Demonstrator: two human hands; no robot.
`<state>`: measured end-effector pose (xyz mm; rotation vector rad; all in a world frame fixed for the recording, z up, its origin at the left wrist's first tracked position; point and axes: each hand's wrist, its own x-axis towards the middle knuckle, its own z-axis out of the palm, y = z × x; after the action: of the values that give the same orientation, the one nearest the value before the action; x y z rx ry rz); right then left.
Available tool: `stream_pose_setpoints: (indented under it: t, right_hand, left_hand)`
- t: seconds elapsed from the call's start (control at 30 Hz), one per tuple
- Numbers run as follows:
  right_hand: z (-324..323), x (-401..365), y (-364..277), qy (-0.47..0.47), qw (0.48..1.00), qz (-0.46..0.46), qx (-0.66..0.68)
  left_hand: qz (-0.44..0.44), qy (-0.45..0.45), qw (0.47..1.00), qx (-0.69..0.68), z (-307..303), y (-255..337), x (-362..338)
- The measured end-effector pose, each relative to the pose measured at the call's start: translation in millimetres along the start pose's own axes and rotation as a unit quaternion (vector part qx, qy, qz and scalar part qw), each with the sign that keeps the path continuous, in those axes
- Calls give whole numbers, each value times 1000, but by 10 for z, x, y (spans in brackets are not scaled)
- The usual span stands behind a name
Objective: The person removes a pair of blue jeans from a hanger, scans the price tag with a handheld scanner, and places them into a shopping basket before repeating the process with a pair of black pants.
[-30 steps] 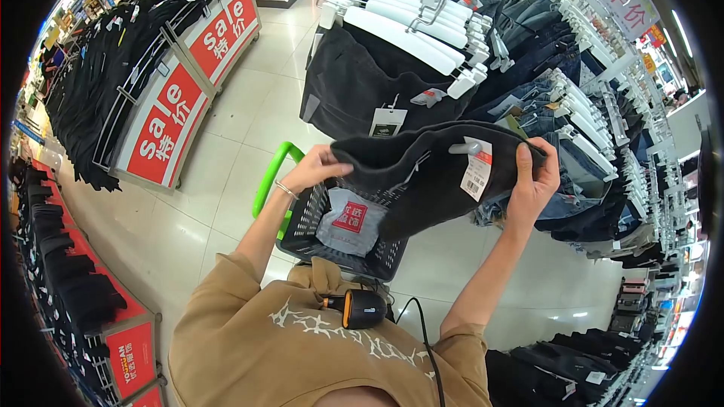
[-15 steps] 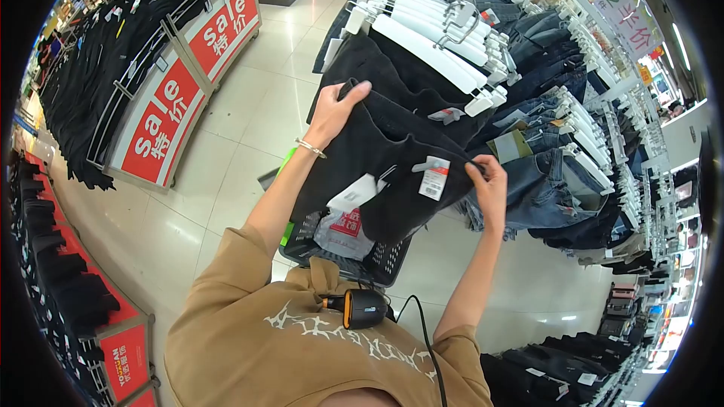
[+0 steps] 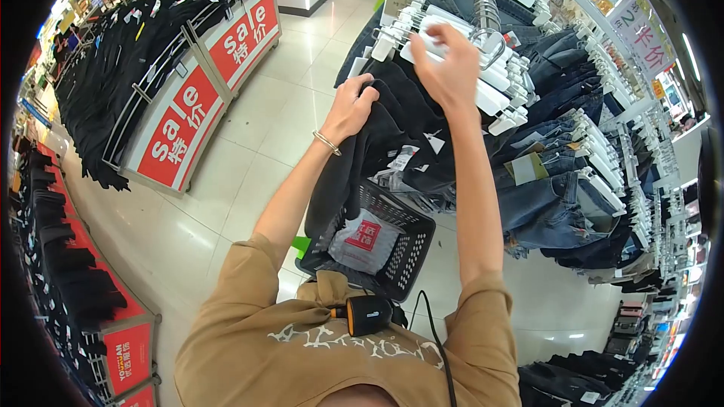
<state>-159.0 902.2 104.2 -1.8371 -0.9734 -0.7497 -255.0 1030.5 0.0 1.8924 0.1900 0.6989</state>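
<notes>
My left hand [image 3: 351,108] is closed on the top edge of a pair of black pants [image 3: 339,181], which hangs down beside a shopping basket. My right hand [image 3: 446,68] is raised over the white hangers [image 3: 494,98] on the rack, its fingers bent and apart, slightly blurred, with no garment seen in it. Below the hangers more black pants [image 3: 400,94] hang, with white paper tags [image 3: 403,157] showing among the dark cloth. The black basket [image 3: 411,256] stands in front of me and has a grey-white plastic bag [image 3: 366,241] with a red print in it.
A rack of blue jeans [image 3: 539,203] on white hangers runs along the right. To the left stands a bin of black clothes [image 3: 128,68] with red sale signs [image 3: 177,124]. A black-and-orange handheld scanner [image 3: 368,315] with a cable hangs at my chest.
My right hand has let go of the black pants and risen to the hangers. The pants now hang folded from my left hand, and more of the basket shows.
</notes>
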Motion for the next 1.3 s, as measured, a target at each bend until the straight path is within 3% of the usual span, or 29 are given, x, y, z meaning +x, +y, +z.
stream_pose_setpoints:
  t: [0.07,0.17,0.3,0.53,0.6,0.63,0.97,1.07,1.13,1.3]
  right_hand:
    - [316,160,-34,27,999,-23,-33]
    - [599,227,-81,-82,981,37,-170]
    - [711,172,-72,-76,981,51,-173]
    - [575,145,-108,-109,983,29,-148]
    - [561,154,-109,-106,988,-15,-109]
    - [560,152,-115,-101,987,-28,-119]
    - [476,140,-157,-145,982,-62,-104]
    - [504,129,-105,-140,985,-70,-75]
    - [528,110,-80,-104,988,-96,-63]
    - [526,113,-69,-94,990,-95,-42]
  left_hand:
    - [23,82,995,-53,4,-57,30]
    - [31,93,994,-45,-79,2,59]
    - [8,66,998,-16,-175,-8,87]
    - [51,94,994,-30,-51,-71,142]
    - [62,95,993,-21,-32,-104,183]
    - [42,48,998,-8,-65,-125,231]
    - [47,32,998,24,-127,-116,209]
    - [81,44,996,-19,-140,-198,223]
    - [52,67,985,-148,-153,-225,221]
    - [3,105,973,-208,-166,-274,179]
